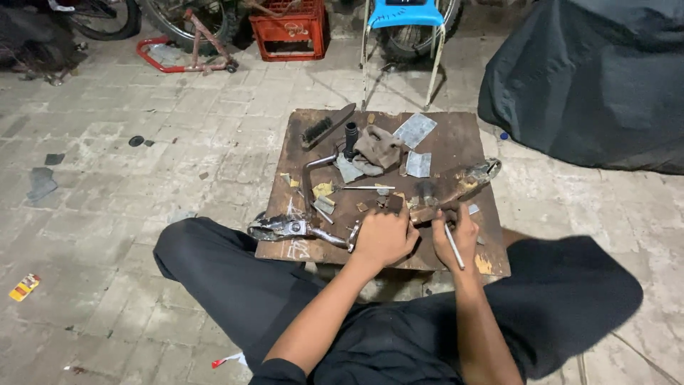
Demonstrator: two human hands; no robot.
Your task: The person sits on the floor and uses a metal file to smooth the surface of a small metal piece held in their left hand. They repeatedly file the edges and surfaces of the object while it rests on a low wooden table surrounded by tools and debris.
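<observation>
I sit cross-legged on the floor behind a low, stained wooden board [456, 135]. My left hand [383, 237] rests fingers-down on a rusty metal part [456, 187] that lies across the board's near right side, and holds it down. My right hand [459, 235] grips a thin silver rod-like tool [454, 247] and touches the same part at its near end. A bent metal lever with a chrome end [288, 227] lies at the board's near left, beside my left hand.
Further back on the board lie a wire brush [326, 126], a rag [379, 146], sandpaper sheets [415, 130] and a black rubber grip [350, 137]. Behind stand a blue chair [406, 14], a red crate [291, 32] and a red stand [187, 60]. A dark cover [591, 78] is at right.
</observation>
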